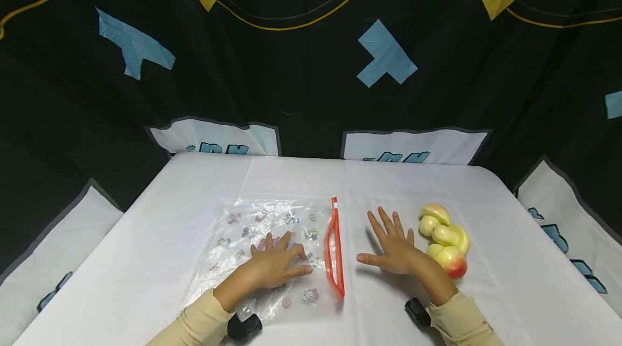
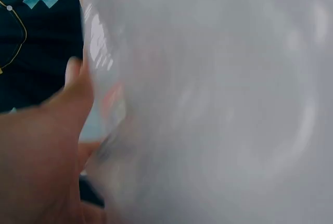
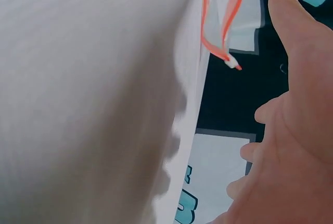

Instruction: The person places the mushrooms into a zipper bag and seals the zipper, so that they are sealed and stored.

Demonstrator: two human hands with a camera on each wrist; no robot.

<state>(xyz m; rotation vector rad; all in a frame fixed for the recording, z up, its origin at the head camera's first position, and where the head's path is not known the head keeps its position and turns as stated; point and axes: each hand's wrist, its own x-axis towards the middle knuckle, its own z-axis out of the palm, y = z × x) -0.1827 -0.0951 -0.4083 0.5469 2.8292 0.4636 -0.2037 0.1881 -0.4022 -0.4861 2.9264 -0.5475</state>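
Observation:
A clear zip bag (image 1: 296, 303) with small printed figures and a red zip edge (image 1: 338, 249) lies on the white table, its mouth parted on the right. Over the bag's middle, my left hand (image 1: 272, 268) has its fingers spread; whether it touches the plastic I cannot tell. In the left wrist view the plastic (image 2: 208, 99) fills most of the picture beside that hand (image 2: 47, 146). My right hand (image 1: 398, 251) hovers above the table with fingers spread and nothing held, between the red zip and several yellow-green fruits (image 1: 444, 235), one with a red patch (image 1: 455, 267).
The table (image 1: 389, 184) has a white cloth over it. Behind it hangs a black curtain (image 1: 301, 81) with blue and yellow shapes. A black wrist strap (image 1: 244, 327) sits under the left sleeve, another (image 1: 418, 312) by the right.

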